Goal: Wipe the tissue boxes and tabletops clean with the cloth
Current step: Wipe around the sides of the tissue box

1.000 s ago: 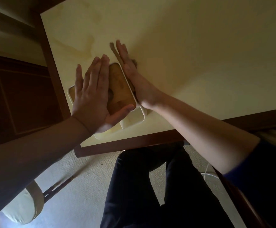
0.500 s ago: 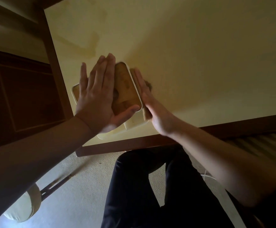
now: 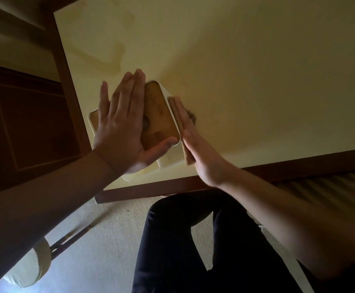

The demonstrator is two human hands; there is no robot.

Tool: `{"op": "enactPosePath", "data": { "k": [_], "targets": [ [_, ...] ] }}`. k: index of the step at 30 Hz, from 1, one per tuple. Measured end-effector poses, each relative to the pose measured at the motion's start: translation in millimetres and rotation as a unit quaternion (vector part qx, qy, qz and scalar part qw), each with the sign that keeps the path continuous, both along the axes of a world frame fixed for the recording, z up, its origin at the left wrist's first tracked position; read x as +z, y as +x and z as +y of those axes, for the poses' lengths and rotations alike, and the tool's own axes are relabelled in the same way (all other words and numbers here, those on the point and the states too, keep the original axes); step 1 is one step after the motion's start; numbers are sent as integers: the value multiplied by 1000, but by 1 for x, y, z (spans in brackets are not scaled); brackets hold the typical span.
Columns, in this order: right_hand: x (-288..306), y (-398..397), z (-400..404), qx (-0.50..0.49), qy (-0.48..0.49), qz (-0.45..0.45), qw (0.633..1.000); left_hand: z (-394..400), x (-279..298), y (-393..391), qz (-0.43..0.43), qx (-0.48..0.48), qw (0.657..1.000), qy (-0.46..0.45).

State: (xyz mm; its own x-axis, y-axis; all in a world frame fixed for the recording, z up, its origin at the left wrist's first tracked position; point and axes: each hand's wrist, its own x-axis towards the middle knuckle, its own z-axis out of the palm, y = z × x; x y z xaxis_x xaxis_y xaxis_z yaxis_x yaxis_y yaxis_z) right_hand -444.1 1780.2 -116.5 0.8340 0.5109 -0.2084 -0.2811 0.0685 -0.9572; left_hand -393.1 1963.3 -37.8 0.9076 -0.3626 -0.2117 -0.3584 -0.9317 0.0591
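Flat and straight-fingered, the left hand (image 3: 119, 132) makes no closed grip: its palm and fingers lie on the lid of the tissue box (image 3: 157, 115), with the thumb stretched across the lid's near end. Opposite it, the right hand (image 3: 195, 142) is also held flat with fingers together, edge-on against the box's right side wall, pressing the folded cloth (image 3: 179, 127) between palm and wall. So the box sits directly under the left hand and just to the left of the right hand, and the cloth is sandwiched against the right hand's palm, a strip of it showing along the fingers and below the heel of the palm. White box walls show beneath and beyond the left hand; the lid is brown, with a dark opening partly hidden by the left fingers. All this rests on the pale yellow tabletop (image 3: 257, 81), close to its near wooden edge, which runs just behind both wrists.
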Motion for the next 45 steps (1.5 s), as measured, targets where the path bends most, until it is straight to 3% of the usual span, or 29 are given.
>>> {"op": "enactPosePath", "data": {
  "k": [11, 13, 14, 16, 18, 20, 23, 26, 29, 36, 40, 45],
  "targets": [
    [-14, 92, 39, -11, 28, -34, 999, 0, 9, 4, 54, -8, 998, 16],
    [-16, 88, 35, -14, 23, -31, 999, -3, 14, -2, 64, 38, 997, -37],
    [-15, 85, 32, -17, 17, -17, 1000, -9, 17, -10, 49, 108, 990, -71],
    [-14, 80, 29, -23, 3, 10, 1000, -27, 18, -28, 7, 321, 941, -112],
    [-14, 78, 27, -25, 14, 10, 1000, -49, 15, -35, 31, 511, 846, -146],
    [-14, 77, 26, -15, 30, 20, 999, -64, 9, -31, 50, 594, 783, -178],
    [-8, 70, 22, -1, 22, 25, 999, -74, -1, -24, 11, 608, 768, -203],
    [-3, 52, 14, -8, 14, -12, 1000, -68, -8, -21, -49, 593, 785, -175],
    [-1, 32, 7, -14, 13, -16, 1000, -55, -10, -26, -73, 529, 832, -149],
    [5, -22, -9, -15, 9, 6, 1000, -12, -2, -28, -9, 205, 976, -67],
    [7, -46, -9, 4, 17, 31, 999, 0, 1, -19, 14, 53, 998, -28],
    [4, -5, 8, 3, 14, 30, 999, 0, 1, -17, 7, 34, 999, -18]
  ]
}}
